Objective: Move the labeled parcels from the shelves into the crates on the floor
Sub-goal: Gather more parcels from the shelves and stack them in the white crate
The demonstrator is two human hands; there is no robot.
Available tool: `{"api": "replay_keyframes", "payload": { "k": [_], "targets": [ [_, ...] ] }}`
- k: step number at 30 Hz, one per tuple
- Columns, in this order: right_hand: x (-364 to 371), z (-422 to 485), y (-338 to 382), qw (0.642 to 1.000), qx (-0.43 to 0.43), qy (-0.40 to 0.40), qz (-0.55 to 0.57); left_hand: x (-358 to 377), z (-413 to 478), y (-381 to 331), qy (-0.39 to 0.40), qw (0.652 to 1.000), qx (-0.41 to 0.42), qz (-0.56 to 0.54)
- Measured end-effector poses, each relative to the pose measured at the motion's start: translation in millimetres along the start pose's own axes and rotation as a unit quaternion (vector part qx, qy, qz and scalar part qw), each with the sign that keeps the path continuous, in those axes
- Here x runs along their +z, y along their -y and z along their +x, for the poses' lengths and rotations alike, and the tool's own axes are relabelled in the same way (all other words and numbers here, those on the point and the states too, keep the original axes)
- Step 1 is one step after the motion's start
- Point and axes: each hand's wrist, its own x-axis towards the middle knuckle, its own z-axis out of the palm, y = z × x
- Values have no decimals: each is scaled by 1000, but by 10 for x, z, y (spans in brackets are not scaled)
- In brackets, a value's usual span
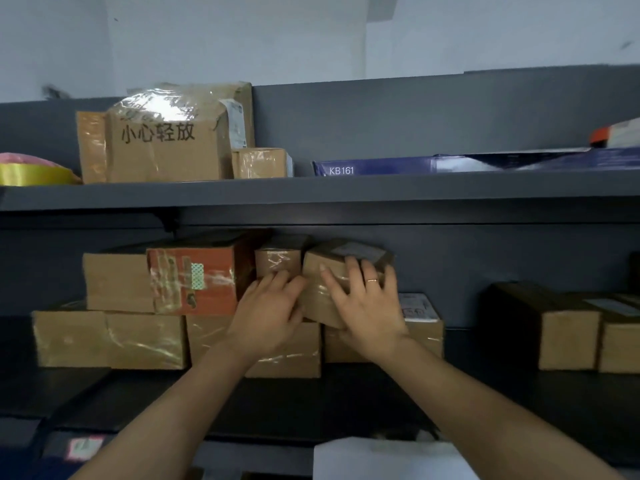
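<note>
- The small taped parcel (320,299) sits tilted on the middle shelf (346,386), on top of the lower row of boxes, with its white label facing up.
- The right grip (363,303) holds the parcel. Its fingers spread over the front face, the fingertips hook over the top edge, and a ring (372,280) shows on one finger.
- The left grip (268,306) holds the parcel's left side, its fingers curled in against that edge.
- Just above the left grip stands a small brown box (277,261), close beside the parcel.
- Left of the left grip is an orange-red box (197,278) wrapped in clear tape, and a plain carton (117,282) lies further left.
- Below both grips runs a row of taped cartons (110,341). The one under the right grip carries a white label (417,308).
- Well to the right of the right grip are two more brown boxes (554,334).
- Above both grips, the upper shelf (311,190) carries a large carton with printed characters (162,150), a little box (259,163), a long blue box marked KB161 (415,165) and a yellow roll (34,173).
</note>
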Motion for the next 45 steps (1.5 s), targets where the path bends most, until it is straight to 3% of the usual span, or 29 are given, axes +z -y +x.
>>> {"api": "replay_keyframes", "payload": {
  "k": [5, 9, 15, 20, 22, 24, 25, 26, 28, 29, 30, 33, 35, 41, 45],
  "targets": [
    [-124, -259, -340, 997, 24, -65, -29, -46, 20, -235, -19, 985, -28, -172],
    [-156, -676, -736, 997, 2, -47, -55, -2, 113, -673, -4, 951, -37, -308],
    [-123, -1422, -1204, 997, -12, -30, -68, 206, 258, -1450, 36, 925, -9, -377],
    [-9, -1935, -1530, 998, -51, 24, 38, 434, 133, -1959, 79, 902, -16, -424],
    [-34, -2047, -1577, 987, 28, 22, 155, 526, 42, -2084, 103, 900, -45, -422],
    [-30, -2071, -1627, 934, 182, 29, 307, 558, -7, -2195, 117, 884, -94, -442],
    [-41, -2059, -1652, 887, 262, 35, 377, 551, -16, -2253, 121, 868, -124, -465],
    [-48, -2038, -1678, 824, 331, 53, 456, 534, -14, -2311, 122, 847, -158, -492],
    [-98, -2010, -1692, 660, 409, 105, 621, 492, 1, -2414, 123, 795, -223, -551],
    [-117, -2021, -1689, 600, 416, 116, 673, 468, 4, -2461, 123, 774, -244, -572],
    [-107, -2045, -1693, 573, 412, 112, 699, 443, 4, -2503, 122, 758, -259, -586],
    [-28, -2112, -1798, 529, 398, 73, 746, 368, -14, -2612, 106, 722, -290, -619],
    [-28, -2111, -1900, 500, 403, 72, 763, 327, -27, -2690, 95, 725, -274, -624],
    [-79, -1970, -1944, 428, 418, 60, 799, 135, 77, -2719, 61, 790, -215, -571],
    [-95, -1677, -1701, 410, 430, 61, 802, 61, 93, -2333, 36, 828, -224, -513]
  ]
}}
